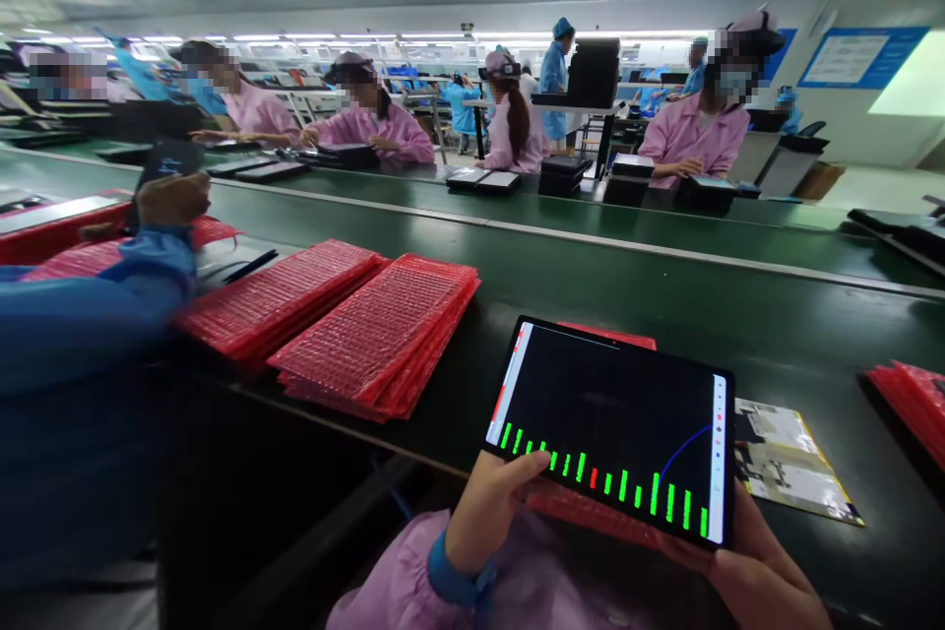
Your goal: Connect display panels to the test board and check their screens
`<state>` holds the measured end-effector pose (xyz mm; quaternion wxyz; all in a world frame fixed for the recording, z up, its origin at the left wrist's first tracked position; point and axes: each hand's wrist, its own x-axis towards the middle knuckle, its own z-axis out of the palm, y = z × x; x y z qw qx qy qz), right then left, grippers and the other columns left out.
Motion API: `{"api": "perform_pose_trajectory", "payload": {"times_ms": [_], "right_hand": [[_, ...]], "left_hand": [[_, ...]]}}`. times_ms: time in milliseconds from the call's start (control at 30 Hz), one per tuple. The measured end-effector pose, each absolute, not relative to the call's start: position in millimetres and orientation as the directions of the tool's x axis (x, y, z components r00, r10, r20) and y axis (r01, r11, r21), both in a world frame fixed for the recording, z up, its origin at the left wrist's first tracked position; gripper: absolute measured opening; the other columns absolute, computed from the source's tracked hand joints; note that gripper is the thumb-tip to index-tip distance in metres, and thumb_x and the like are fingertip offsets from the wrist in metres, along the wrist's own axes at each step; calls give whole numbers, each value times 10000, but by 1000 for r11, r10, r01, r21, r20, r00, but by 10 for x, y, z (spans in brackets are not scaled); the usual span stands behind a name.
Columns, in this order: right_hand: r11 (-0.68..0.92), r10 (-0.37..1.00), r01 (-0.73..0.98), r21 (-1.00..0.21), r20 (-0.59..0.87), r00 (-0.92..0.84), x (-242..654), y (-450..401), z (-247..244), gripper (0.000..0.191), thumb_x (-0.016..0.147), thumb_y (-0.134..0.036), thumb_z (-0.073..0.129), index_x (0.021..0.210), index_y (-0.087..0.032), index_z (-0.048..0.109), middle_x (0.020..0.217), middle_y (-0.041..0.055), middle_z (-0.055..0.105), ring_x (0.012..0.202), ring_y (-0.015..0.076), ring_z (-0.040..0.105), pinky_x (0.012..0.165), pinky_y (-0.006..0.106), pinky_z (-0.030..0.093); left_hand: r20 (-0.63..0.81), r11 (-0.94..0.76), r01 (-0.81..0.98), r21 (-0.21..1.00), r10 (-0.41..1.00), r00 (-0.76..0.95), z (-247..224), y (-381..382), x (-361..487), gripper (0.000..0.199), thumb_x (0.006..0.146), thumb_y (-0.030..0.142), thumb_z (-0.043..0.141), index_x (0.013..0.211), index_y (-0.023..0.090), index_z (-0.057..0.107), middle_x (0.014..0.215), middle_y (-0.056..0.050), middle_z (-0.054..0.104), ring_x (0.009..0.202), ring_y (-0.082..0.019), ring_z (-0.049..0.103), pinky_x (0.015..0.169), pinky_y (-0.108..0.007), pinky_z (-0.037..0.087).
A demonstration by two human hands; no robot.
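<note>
A black tablet (612,423) with a lit screen is held up over the near edge of the green bench. Green bars, one red bar and a blue curve show on its dark display. My left hand (491,502) grips the tablet's lower left edge, its thumb lying over the screen's border. Around the lower right corner is my right hand (764,551), its fingers partly hidden behind the tablet. Red bubble wrap (591,512) shows below and behind the device. To its right, a flat piece with white and dark patches (797,463) lies on the bench.
Two stacks of red bubble-wrap sleeves (380,330) (284,295) lie left of the tablet, more (912,404) at the far right. A person's blue sleeve (89,315) reaches in at the left. Across the green bench (591,266), people in pink sit by dark devices.
</note>
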<state>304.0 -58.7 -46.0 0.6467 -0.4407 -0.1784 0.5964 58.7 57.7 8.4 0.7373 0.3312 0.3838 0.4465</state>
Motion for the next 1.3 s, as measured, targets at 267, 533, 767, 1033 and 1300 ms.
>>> {"api": "perform_pose_trajectory", "payload": {"times_ms": [267, 533, 767, 1033, 1300], "right_hand": [[-96, 904, -702, -706, -357, 236, 3110, -560, -550, 689, 462, -168, 868, 1076, -441, 718, 1157, 34, 708, 984, 426, 662, 793, 534, 588], [-145, 906, -733, -665, -387, 171, 3138, -553, -543, 637, 463, -141, 871, 1028, -406, 745, 1020, 89, 754, 807, 395, 712, 656, 453, 595], [-114, 925, -733, -670, -341, 168, 3044, -473, -529, 630, 477, -136, 869, 1018, -431, 739, 1020, 48, 756, 826, 397, 712, 679, 473, 591], [42, 896, -743, -668, -304, 324, 2887, -274, -281, 605, 426, -78, 837, 932, -403, 767, 895, -9, 774, 671, 292, 726, 638, 399, 610], [-3, 927, -762, -647, -287, 240, 2901, -390, -336, 590, 481, -102, 809, 986, -403, 756, 1059, -39, 745, 794, 308, 722, 661, 390, 615]], "left_hand": [[-265, 372, -463, 804, 922, 282, 37, 611, 557, 553, 610, 289, 798, 1134, 165, 669, 718, -15, 724, 710, -214, 675, 652, -283, 548], [-90, 125, -109, 986, 957, 276, 397, 1391, 295, 586, 768, 606, 563, 1154, 170, 627, 806, -45, 715, 670, -178, 663, 601, -275, 514], [215, -304, 199, 931, 902, 373, 778, 2019, 461, 147, 600, 278, 791, 650, 160, 717, 756, -50, 673, 771, -203, 601, 766, -316, 481], [574, -770, 84, 632, 539, 617, 916, 710, 473, 201, 769, 64, 585, 804, 230, 694, 902, -30, 751, 873, -188, 674, 901, -297, 464], [250, -342, 299, 891, 919, 305, 871, 2054, 441, 133, 657, 258, 778, 744, 161, 752, 758, -75, 744, 782, -262, 669, 759, -323, 491]]}}
